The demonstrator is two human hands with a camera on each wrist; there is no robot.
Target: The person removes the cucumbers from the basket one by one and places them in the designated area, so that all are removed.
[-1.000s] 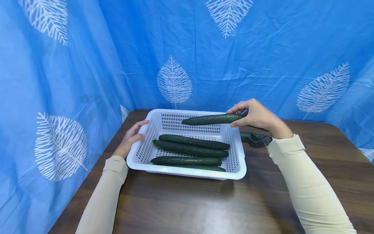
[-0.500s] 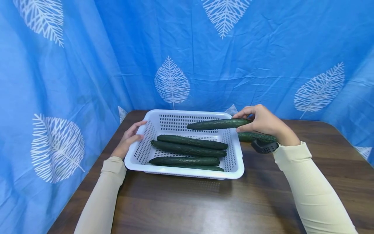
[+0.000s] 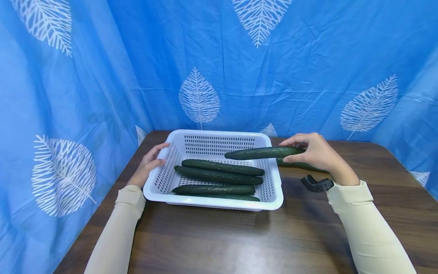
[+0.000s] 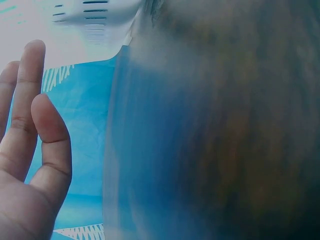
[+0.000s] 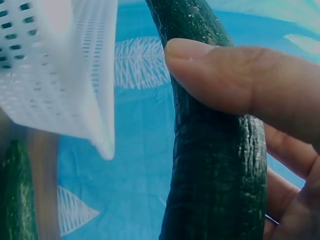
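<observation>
Right hand (image 3: 316, 152) grips one end of a cucumber (image 3: 263, 153), thumb on top, fingers under; it hangs level above the basket's (image 3: 219, 203) right rim, free end over the inside. Left hand (image 3: 150, 164) lies relaxed and flat against the left wall, bracing it. Four cucumbers (image 3: 219, 176) lie side by side inside; another (image 3: 297, 164) sits on the worktop (image 3: 219, 243) under my right hand. My call: keep it level, parallel to the row, clear of the rim, left hand steady.
</observation>
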